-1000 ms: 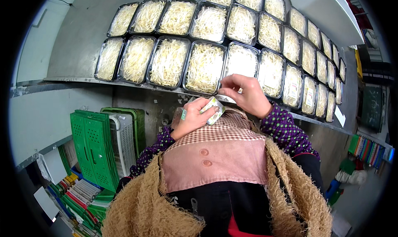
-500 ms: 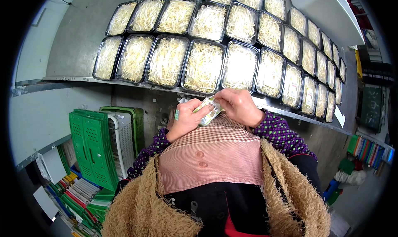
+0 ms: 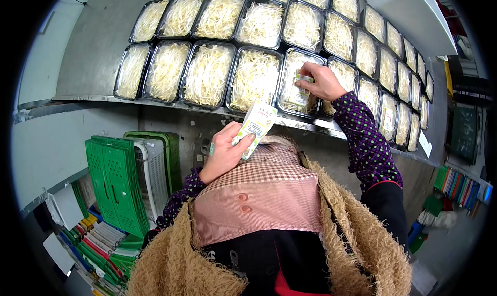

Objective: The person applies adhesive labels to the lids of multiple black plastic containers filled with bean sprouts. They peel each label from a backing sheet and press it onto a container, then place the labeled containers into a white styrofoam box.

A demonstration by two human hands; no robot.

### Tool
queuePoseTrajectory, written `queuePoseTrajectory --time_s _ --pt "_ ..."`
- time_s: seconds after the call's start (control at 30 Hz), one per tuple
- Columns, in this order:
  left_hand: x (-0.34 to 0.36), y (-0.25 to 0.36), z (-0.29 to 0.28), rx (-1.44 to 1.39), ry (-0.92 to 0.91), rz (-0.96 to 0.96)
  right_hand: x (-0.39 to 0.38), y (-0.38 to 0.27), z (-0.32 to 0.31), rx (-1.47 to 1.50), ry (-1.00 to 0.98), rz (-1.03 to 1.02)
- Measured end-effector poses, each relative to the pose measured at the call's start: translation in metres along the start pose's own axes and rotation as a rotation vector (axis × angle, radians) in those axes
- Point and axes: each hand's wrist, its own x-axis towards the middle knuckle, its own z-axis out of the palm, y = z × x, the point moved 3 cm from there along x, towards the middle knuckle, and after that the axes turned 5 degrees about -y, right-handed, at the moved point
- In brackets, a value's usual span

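My left hand (image 3: 223,152) grips a strip of white-and-green printed labels (image 3: 259,119) in front of my checked apron. My right hand (image 3: 320,78) pinches a single label (image 3: 297,93) on the lid of a black tray of bean sprouts (image 3: 297,63) at the table's front edge. Similar trays (image 3: 209,73) stand in rows across the metal table (image 3: 93,63), to both sides of that tray and behind it. Some of the trays on the right carry a label (image 3: 387,117).
A white panel (image 3: 404,11) stands at the back right of the table. Below on the left are folded green crates (image 3: 114,187), a white crate (image 3: 150,177) and stacked coloured plastic pieces (image 3: 101,249). A row of coloured items (image 3: 455,187) stands at lower right.
My right hand has moved from the label strip up and right onto a tray, taking a label with it. My left hand has shifted slightly down-left, and the strip now stands more upright.
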Motion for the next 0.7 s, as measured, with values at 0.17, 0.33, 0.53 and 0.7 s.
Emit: queuePoseTrajectory --time_s 0.17,0.33,0.53,0.7 --pt "-0.002 -0.001 -0.004 -0.026 0.0 0.041 -0.005 -0.017 0.003 -0.179 0.229 0.088" --pt "-0.002 0.0 -0.009 -0.023 -0.002 0.039 -0.018 -0.096 0.016 0.584 -0.147 0.069" --pt "0.0 0.009 -0.02 0.385 0.138 0.283 -0.026 -0.131 0.046 1.028 -0.216 0.231" --pt "0.0 0.008 -0.024 0.07 0.09 0.26 -0.023 -0.157 0.042 0.556 -0.045 -0.036"
